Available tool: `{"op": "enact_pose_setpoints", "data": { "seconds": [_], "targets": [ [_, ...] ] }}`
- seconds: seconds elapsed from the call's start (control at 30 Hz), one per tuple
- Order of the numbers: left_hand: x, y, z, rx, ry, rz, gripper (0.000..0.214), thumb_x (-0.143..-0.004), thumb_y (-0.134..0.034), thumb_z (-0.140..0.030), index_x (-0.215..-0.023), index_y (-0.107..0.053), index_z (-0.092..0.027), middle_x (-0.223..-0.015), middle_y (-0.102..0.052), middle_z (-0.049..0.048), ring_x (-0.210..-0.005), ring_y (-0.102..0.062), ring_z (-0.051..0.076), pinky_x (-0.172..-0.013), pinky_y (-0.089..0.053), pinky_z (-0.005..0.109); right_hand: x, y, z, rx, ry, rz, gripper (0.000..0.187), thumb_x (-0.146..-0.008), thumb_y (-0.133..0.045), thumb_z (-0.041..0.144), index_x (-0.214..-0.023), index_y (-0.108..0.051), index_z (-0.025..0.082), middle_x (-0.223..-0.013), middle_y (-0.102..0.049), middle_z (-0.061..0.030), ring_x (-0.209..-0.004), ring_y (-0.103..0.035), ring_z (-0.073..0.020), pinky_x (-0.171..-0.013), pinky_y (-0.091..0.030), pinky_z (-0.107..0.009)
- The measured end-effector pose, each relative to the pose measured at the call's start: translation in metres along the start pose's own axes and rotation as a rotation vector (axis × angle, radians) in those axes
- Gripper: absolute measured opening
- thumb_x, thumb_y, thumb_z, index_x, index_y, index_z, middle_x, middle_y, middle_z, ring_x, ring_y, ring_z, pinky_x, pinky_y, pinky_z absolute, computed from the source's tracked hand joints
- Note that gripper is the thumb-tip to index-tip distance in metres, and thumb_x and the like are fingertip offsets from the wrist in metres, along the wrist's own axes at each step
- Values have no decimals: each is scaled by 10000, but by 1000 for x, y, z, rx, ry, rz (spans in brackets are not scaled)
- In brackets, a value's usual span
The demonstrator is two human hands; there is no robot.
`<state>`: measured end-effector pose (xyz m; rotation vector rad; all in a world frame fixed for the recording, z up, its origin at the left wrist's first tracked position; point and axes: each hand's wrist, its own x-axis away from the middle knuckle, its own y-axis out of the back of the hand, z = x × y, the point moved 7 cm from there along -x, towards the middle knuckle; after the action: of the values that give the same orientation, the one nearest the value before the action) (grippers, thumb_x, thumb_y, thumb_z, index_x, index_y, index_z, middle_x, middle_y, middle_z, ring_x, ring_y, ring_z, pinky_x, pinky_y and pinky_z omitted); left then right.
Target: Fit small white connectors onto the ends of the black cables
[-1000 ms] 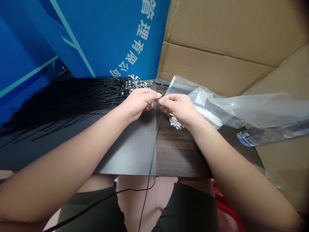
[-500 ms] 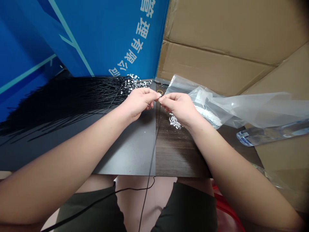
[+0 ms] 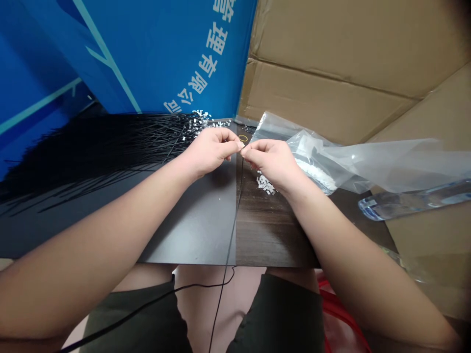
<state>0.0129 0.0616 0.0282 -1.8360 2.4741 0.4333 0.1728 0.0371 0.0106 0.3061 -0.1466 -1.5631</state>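
Observation:
My left hand (image 3: 217,149) is closed in a pinch, with a small white clip (image 3: 241,145) at the tips of its thumb and forefinger. Facing it, my right hand (image 3: 270,159) pinches too, its fingertips almost touching the left ones. A thin black cord (image 3: 235,215) runs down from the right fingertips, across the table and over its front edge; the fingers cover its upper end. Beside and below my right hand lies a small heap of loose white clips (image 3: 265,183).
A big bundle of black cords (image 3: 99,142) with white clips at their ends lies at the left. Clear plastic bags (image 3: 312,162), one with white pieces inside, and a clear bottle (image 3: 412,201) are on the right. A yellow ring (image 3: 243,138) lies behind the hands.
Both hands stay pinched together at nearly the same spot, with only slight finger movement. The white clip shows less between the fingertips. The whole view has shifted slightly.

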Motion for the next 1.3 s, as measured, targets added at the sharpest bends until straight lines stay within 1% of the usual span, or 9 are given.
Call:
{"op": "enact_pose_setpoints", "data": {
  "seconds": [0.23, 0.4, 0.53, 0.77, 0.87, 0.97, 1.03, 1.13, 1.3],
  "targets": [
    [-5, 10, 8, -14, 85, 67, 101, -779, -770, -230, -736, -716, -157, -623, -617, 15, -592, -526, 114, -620, -385, 274, -1, 4, 4, 79, 73, -4, 224, -861, -809, 408, -821, -791, 189, -713, -688, -19, -634, -539, -141, -618, -427, -324],
    [-3, 13, 10, -84, 128, 83, 169, -793, -793, -292, -725, -705, -164, -611, -594, 1, -567, -483, 105, -575, -322, 266, -4, 10, 15, 223, 301, -22, 192, -922, -744, 311, -1062, -835, 217, -1035, -806, -60, -883, -674, -198, -861, -529, -385],
    [-3, 12, 10, -144, 80, 111, 182, -794, -794, -302, -712, -715, -160, -648, -616, 11, -602, -489, 110, -600, -348, 266, 0, 2, 19, 367, 391, 47, 180, -974, -708, 317, -1074, -851, 271, -1079, -807, -48, -975, -697, -224, -939, -525, -412],
    [-5, 5, 21, -44, 86, 135, 211, -792, -817, -325, -714, -702, -166, -647, -602, 11, -588, -487, 107, -586, -354, 265, -1, 1, 20, 442, 416, 32, 140, -994, -692, 323, -966, -815, 263, -1036, -801, -45, -969, -686, -236, -920, -504, -402],
    [-5, 2, 24, 41, 116, 118, 220, -790, -821, -331, -709, -702, -165, -653, -599, 11, -583, -496, 103, -571, -363, 261, -1, 3, 21, 447, 456, 18, 138, -1003, -671, 301, -953, -789, 250, -1023, -793, -47, -951, -676, -229, -903, -493, -389],
    [-5, 1, 26, 119, 148, 77, 219, -797, -815, -354, -730, -730, -164, -728, -660, 35, -592, -509, 98, -552, -366, 256, -1, 6, 21, 421, 463, -27, 134, -1001, -662, 300, -948, -774, 249, -1015, -785, -47, -924, -667, -225, -891, -489, -383],
    [-4, 0, 26, 121, 151, 63, 217, -802, -807, -364, -739, -748, -165, -760, -688, 46, -600, -512, 96, -550, -364, 251, -2, 8, 19, 391, 452, -61, 129, -995, -660, 301, -943, -765, 246, -1006, -779, -45, -915, -665, -222, -885, -488, -380],
    [-3, -2, 25, 93, 154, 74, 196, -782, -810, -359, -758, -769, -169, -694, -653, 27, -597, -507, 102, -557, -360, 252, -3, 11, 18, 341, 438, -98, 134, -991, -656, 317, -942, -753, 238, -1007, -777, -44, -912, -672, -217, -877, -496, -373],
    [-1, -4, 17, 84, 111, 56, 161, -721, -813, -324, -723, -758, -173, -652, -628, 2, -585, -482, 103, -578, -367, 268, -4, 10, 16, 287, 417, -108, 134, -983, -666, 331, -947, -756, 238, -998, -783, -45, -911, -689, -217, -875, -511, -373]
  ]
}}
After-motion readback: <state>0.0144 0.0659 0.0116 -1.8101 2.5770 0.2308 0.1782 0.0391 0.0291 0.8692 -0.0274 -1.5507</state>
